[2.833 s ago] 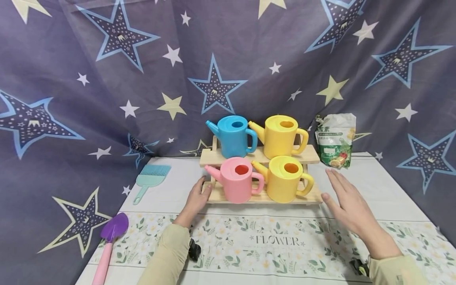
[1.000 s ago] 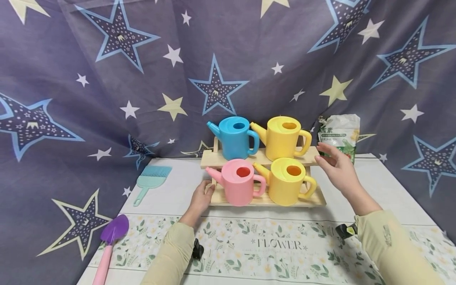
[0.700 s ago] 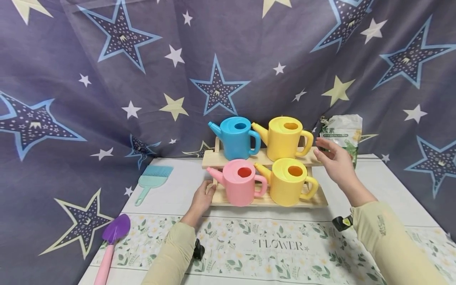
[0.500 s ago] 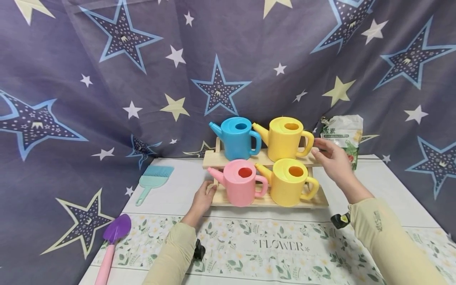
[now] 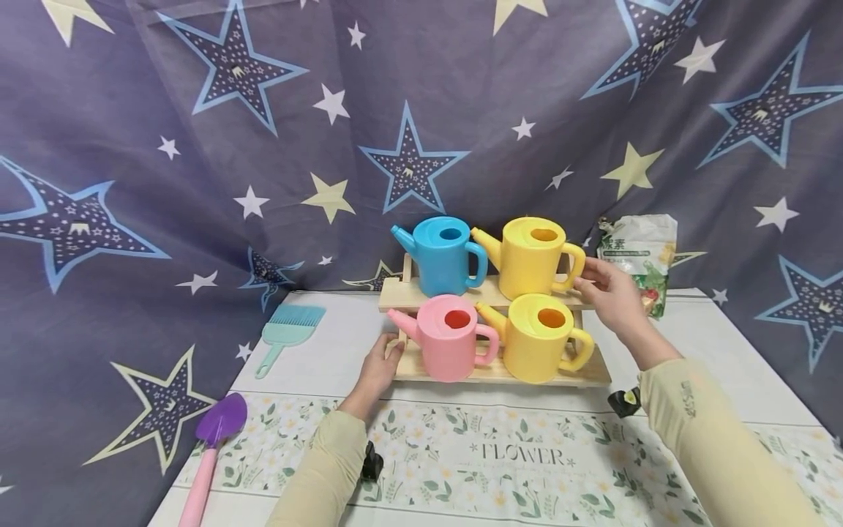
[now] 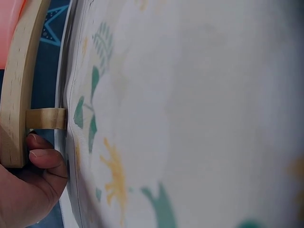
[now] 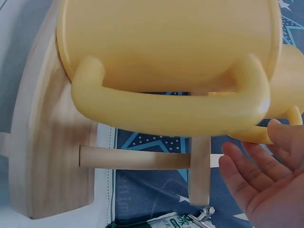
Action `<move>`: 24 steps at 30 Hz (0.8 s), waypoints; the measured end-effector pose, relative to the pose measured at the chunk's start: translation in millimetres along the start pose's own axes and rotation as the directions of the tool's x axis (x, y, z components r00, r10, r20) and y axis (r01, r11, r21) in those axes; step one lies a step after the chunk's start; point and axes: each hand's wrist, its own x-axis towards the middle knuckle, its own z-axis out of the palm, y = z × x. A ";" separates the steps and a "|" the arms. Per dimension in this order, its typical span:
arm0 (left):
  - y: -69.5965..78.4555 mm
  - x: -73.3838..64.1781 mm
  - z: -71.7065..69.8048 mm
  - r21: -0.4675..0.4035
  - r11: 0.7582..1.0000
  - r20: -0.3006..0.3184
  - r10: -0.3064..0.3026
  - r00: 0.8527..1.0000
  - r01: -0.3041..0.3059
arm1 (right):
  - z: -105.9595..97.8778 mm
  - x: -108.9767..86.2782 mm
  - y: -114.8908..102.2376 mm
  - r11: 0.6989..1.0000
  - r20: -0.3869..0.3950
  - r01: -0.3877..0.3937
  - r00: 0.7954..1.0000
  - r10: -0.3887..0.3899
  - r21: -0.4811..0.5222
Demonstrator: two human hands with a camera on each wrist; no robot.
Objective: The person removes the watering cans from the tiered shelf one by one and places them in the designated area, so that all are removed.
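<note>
**Left hand (image 5: 377, 366) grips the two-tier wooden stand (image 5: 490, 291); right hand (image 5: 614, 298) sits by the upper yellow watering can (image 5: 530, 263)**

Directions are from the stand's middle in the head view, twelve o'clock lying away from the person. The stand is on the worktop (image 5: 514, 505), against the star-printed curtain (image 5: 296, 139) at twelve.

At eight o'clock the left hand's fingers curl closely round the end of the lower shelf. Between two and three o'clock, at the end of the upper shelf, the right hand's fingers are loosely bent and about half spread, with nothing in their hold; whether a fingertip meets the can's handle or the shelf, I cannot tell.

The upper yellow watering can stands upright on the upper shelf, with the blue watering can (image 5: 440, 263) at its nine o'clock. On the lower shelf the pink watering can (image 5: 444, 351) is upright at nine o'clock of the lower yellow watering can (image 5: 532, 351). All four spouts point toward ten.

A printed packet (image 5: 635, 252) stands at two o'clock, partly behind the right hand. A mint-green brush (image 5: 288, 334) lies at nine, and a purple-bladed trowel (image 5: 220, 422) with a pink handle at eight, well apart from the stand.
</note>
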 end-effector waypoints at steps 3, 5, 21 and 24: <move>-0.3 0.5 0.3 0.000 1.000 0.000 -0.003 1.000 0.003 | 2.4 2.1 0.3 1.000 -0.009 -0.008 1.000 0.008 -0.013; -0.3 0.7 0.3 0.003 1.000 0.000 -0.007 1.000 0.007 | 4.0 3.1 0.6 1.000 -0.019 -0.015 1.000 0.014 -0.021; -0.4 -0.6 -0.8 0.008 1.000 0.007 -0.027 1.000 0.027 | 9.7 1.5 1.4 0.995 -0.073 0.041 0.996 -0.047 -0.086; 0.1 -0.9 -0.4 0.010 0.999 0.008 -0.030 1.000 0.030 | 10.0 -0.9 3.5 0.995 -0.089 0.050 0.994 -0.058 -0.087</move>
